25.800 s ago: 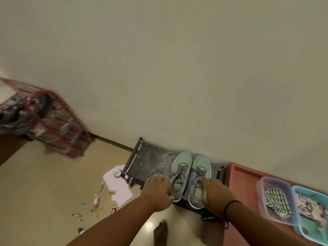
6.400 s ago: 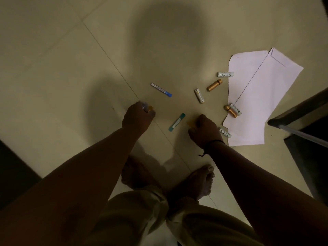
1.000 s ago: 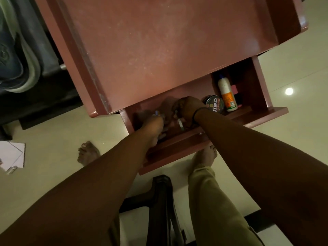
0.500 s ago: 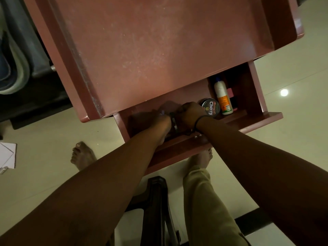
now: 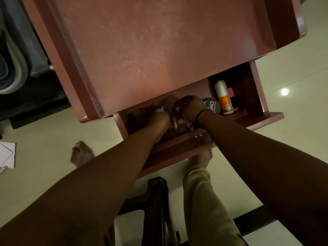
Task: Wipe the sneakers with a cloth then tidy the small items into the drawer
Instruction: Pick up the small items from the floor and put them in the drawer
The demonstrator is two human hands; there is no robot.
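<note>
At the far left edge a sheet of white paper (image 5: pixel 7 153) is lying on the floor with one small tube-like item (image 5: pixel 3 169) just beside its near corner, well apart from both hands, so whichever hand goes back for it will be reaching down and to the left, and the left hand is sitting nearer to it. Moving right, the left hand (image 5: pixel 156 118) is reaching into the open drawer (image 5: pixel 230 128) of the reddish cabinet (image 5: pixel 150 50), its fingers curling around something small and pale that is glinting at the knuckles; I cannot tell how many pieces it is gripping. Between the two hands one slim dark stick-like item (image 5: pixel 174 121) is lying on the drawer floor, its long axis running roughly front to back, touching or almost touching both wrists. The right hand (image 5: pixel 190 108), with a dark band at the wrist, is hovering just to the right, fingers bent downward over the drawer; whether it is pinching anything is hidden. Further right, one round tin (image 5: pixel 213 105) and one white bottle (image 5: pixel 222 96) with an orange label are standing in the drawer's right compartment. Judging from this, the small items are being dropped inside, and at least one is waiting on the floor.
</note>
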